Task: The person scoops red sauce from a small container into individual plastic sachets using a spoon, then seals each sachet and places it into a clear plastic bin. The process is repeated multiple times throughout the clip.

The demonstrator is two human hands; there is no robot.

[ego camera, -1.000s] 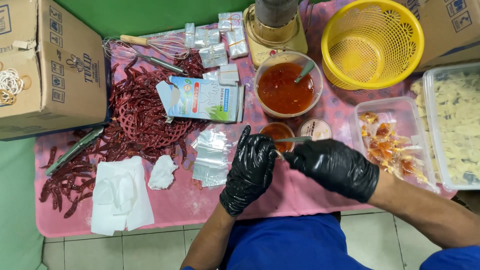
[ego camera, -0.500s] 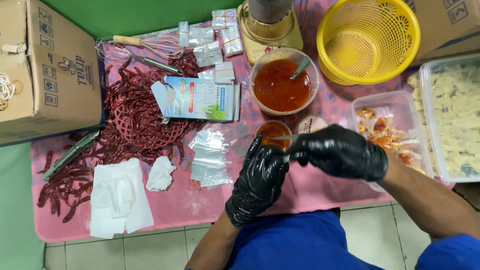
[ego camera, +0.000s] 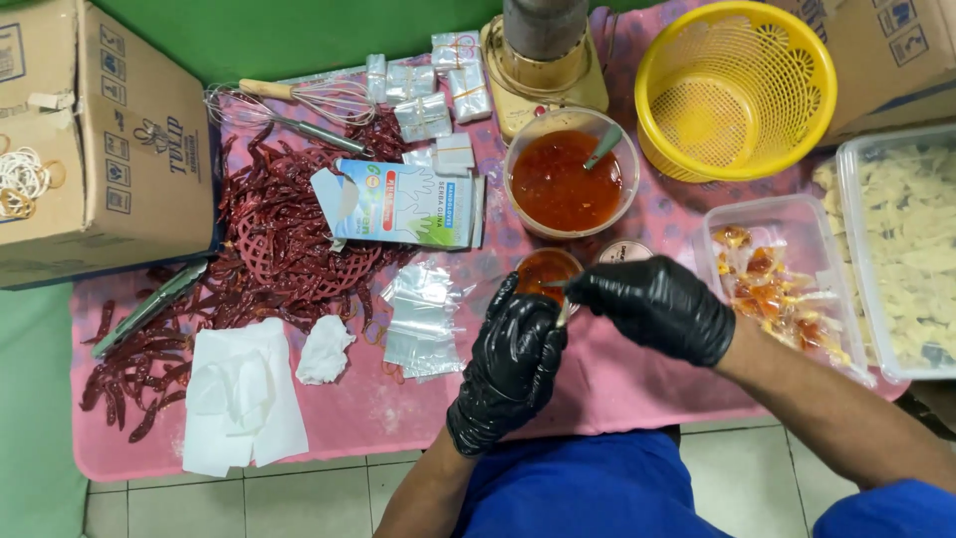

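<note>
- Since a second ago your left hand (ego camera: 510,371) has slid in from the side to close around the small sauce cup (ego camera: 546,271), and your right hand (ego camera: 657,307) has moved over its rim; both now meet at the cup instead of lying apart.
- Your left hand wraps the cup's near side and steadies it on the pink tablecloth (ego camera: 617,384), fingers curled narrow around it, so the red sauce inside stays level.
- Your right hand pinches a thin spoon handle (ego camera: 566,307) between thumb and fingertips, closed tight on it; the tip sits at the cup's edge, though I cannot tell whether it dips into the sauce.
- One round lid (ego camera: 625,251) lies just beside the cup, off and within reach.
- One large sauce bowl (ego camera: 568,179) stands just behind, with one spoon (ego camera: 603,147) resting in it, near enough to ladle from.
- One clear tub of filled sachets (ego camera: 772,284) sits at your right, beside a second tub of pale pieces (ego camera: 911,249): two tubs in all.
- One yellow basket (ego camera: 737,90) and one blender base (ego camera: 543,60) stand at the back.
- One heap of empty plastic bags (ego camera: 423,319) lies left of your hands, past it one glove box (ego camera: 398,204), one whisk (ego camera: 299,105), dried chillies (ego camera: 279,249) too many to count, and two cardboard boxes (ego camera: 110,139) at the corners.
</note>
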